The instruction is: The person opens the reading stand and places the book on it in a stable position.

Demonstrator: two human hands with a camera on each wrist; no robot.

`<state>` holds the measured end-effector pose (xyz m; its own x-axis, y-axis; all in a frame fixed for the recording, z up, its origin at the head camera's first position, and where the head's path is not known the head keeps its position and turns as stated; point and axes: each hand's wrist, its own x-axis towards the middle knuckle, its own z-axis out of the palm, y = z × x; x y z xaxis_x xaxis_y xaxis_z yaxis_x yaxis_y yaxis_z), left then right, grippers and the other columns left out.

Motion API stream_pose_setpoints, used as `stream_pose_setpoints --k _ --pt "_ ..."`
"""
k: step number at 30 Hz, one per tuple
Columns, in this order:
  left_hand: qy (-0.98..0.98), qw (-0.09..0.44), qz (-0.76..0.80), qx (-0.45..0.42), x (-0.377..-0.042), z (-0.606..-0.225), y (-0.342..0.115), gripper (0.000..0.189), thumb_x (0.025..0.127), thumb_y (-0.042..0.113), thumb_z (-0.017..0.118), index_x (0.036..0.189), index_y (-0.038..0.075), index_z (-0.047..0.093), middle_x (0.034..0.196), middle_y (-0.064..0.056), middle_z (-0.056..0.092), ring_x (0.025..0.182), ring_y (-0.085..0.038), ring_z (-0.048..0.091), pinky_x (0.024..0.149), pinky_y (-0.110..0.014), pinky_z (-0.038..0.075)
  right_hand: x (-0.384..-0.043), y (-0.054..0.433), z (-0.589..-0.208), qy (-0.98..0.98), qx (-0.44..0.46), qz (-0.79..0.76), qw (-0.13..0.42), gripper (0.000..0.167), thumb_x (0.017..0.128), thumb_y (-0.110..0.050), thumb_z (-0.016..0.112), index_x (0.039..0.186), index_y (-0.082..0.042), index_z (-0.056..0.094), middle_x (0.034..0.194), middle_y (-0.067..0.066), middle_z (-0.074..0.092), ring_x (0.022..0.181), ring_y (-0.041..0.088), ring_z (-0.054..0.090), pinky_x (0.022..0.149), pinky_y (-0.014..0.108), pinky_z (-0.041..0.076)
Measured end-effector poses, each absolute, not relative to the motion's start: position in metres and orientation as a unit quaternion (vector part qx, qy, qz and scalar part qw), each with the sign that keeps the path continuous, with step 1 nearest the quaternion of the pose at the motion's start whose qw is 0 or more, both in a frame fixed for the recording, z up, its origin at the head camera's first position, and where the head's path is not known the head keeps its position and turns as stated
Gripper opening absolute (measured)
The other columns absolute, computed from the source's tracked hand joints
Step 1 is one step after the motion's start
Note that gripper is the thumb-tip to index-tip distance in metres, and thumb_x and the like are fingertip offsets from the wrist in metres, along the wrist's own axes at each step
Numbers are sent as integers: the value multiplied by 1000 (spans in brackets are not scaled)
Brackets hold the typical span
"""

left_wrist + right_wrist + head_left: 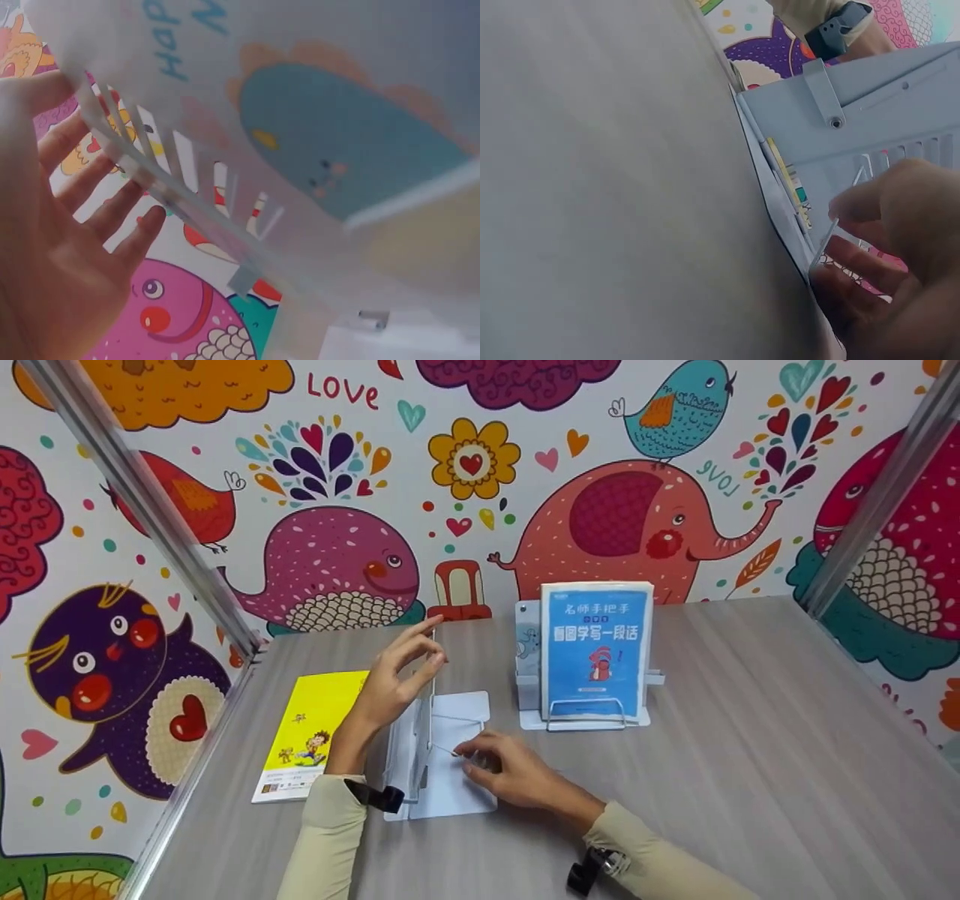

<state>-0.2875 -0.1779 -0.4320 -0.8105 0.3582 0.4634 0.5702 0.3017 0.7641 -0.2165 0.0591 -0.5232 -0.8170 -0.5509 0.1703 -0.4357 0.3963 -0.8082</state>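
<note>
A white metal bookstand [459, 791] stands on the table, its base flat and its back panel upright, seen nearly edge-on. My left hand [390, 679] is at the panel's upper part with fingers loosely extended; in the left wrist view they lie along the slotted edge of the printed panel [315, 142]. Whether they press on it, I cannot tell. With thumb and fingertips my right hand [517, 771] pinches the stand's thin wire holder [825, 246], which is swung out from the panel over the base.
To the left lies a yellow book [300, 720], partly behind my left forearm. At the back right, a blue book [596, 652] leans on a second bookstand [529, 690], held by a wire at its foot. A metal post [180, 540] rises at the table's left edge.
</note>
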Motion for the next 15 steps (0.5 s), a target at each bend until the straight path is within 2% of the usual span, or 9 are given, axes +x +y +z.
stream_pose_setpoints --k 5,10,13,15 --pt "-810 96 -496 -297 -288 -431 -171 14 107 29 68 111 19 76 168 -2 50 154 -27 50 124 -50 46 -215 62 -523 828 -307 -460 99 41 104 -27 71 143 -15 70 124 3 72 110 17 65 97 31 55" --pt "-817 89 -487 -296 -287 -433 -167 20 108 33 67 115 18 77 170 1 47 156 -30 47 124 -51 46 -214 67 -524 824 -309 -462 113 43 105 -28 69 147 -16 68 128 3 71 110 16 63 98 31 54" --pt "-815 84 -491 -298 -287 -437 -168 26 109 33 65 127 17 76 173 3 43 159 -31 43 124 -53 45 -211 71 -524 819 -314 -466 114 45 105 -27 69 149 -15 66 132 4 70 110 17 62 97 29 53" --pt "-817 79 -491 -293 -286 -440 -170 33 109 34 64 140 23 70 174 6 41 160 -29 41 125 -53 45 -209 72 -523 817 -314 -470 110 44 105 -26 69 149 -16 66 135 4 70 110 18 62 96 29 54"
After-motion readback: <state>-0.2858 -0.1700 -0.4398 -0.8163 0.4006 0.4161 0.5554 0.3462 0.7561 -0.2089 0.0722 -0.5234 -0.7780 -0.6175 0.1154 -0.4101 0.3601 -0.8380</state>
